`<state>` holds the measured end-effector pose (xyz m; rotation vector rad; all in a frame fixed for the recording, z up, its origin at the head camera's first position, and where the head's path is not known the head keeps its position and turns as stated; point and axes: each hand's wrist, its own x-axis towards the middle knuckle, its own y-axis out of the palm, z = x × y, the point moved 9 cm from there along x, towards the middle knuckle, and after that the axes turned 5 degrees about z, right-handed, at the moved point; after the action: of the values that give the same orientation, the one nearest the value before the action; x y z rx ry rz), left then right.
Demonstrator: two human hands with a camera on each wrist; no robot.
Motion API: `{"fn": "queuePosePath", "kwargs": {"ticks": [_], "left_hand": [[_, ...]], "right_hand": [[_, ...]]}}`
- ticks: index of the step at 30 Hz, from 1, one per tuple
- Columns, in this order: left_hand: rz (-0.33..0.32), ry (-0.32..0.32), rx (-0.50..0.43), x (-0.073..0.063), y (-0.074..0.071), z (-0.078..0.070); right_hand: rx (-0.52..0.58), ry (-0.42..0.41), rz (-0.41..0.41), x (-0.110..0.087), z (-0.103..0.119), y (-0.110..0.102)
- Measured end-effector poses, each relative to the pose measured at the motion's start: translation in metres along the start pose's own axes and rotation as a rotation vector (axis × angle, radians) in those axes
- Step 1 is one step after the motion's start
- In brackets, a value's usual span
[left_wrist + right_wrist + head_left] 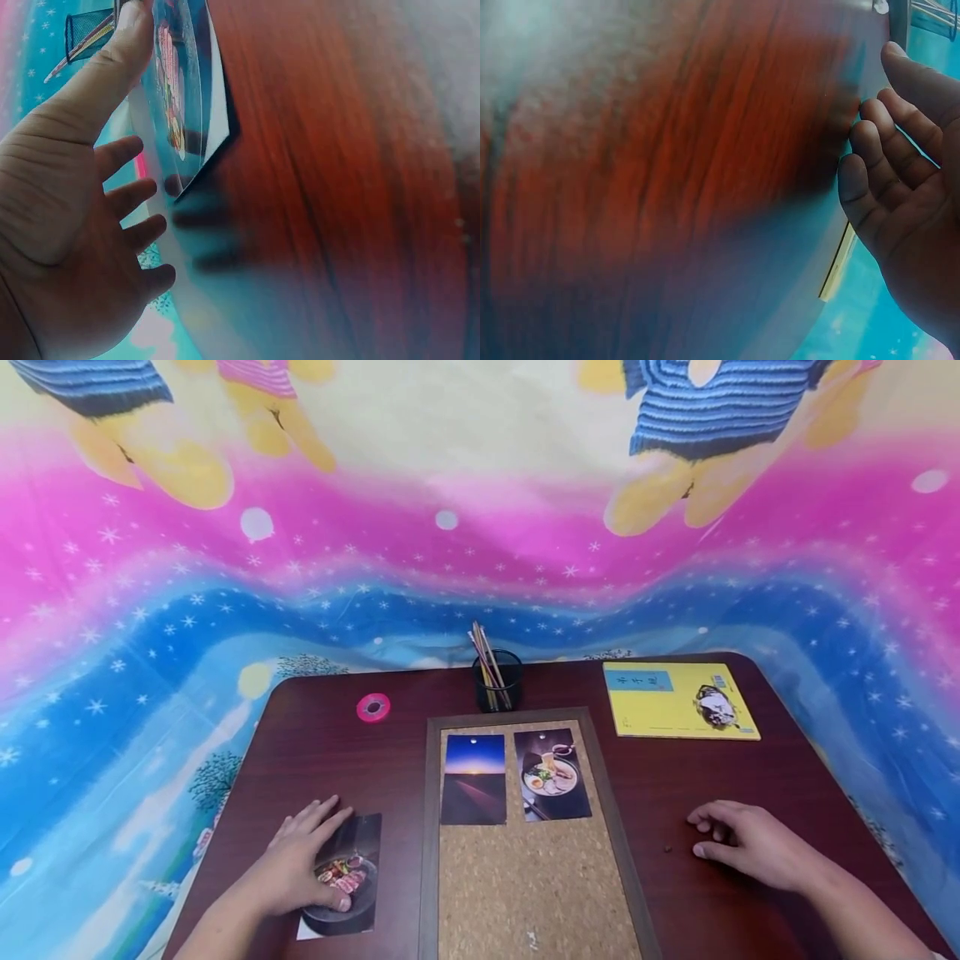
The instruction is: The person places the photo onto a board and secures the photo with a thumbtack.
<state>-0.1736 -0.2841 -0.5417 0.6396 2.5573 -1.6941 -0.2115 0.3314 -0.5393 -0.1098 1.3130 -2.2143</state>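
Note:
My left hand (296,868) is spread at the left of the table, its thumb over a photo card (347,860) of sliced meat on a dark plate. In the left wrist view the card (176,97) lies beside the thumb, the other fingers apart. To the right, my right hand (750,843) is close over the tabletop with loosely bent fingers and holds nothing. A small dark bit (667,849) lies just left of its thumb. Between the hands is a framed cork board (525,885), with a sunset photo (474,785) and a noodle bowl photo (553,777) pinned at its top.
Behind the board stands a black mesh cup (498,681) with several pencils. A pink round tape roll (373,707) lies at the back left, a yellow booklet (667,710) at the back right. A printed curtain (450,568) hangs round the dark wooden table (315,760).

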Motion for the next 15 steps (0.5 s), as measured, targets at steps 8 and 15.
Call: {"fn": "queuePosePath", "kwargs": {"ticks": [8, 15], "left_hand": [[0.068, 0.019, -0.011, -0.008, 0.01, -0.002], [0.092, 0.028, 0.002, -0.011, 0.013, -0.004]], "right_hand": [[-0.013, -0.01, -0.025, -0.004, 0.002, 0.004], [-0.045, -0.037, -0.024, -0.001, 0.009, 0.01]]}}
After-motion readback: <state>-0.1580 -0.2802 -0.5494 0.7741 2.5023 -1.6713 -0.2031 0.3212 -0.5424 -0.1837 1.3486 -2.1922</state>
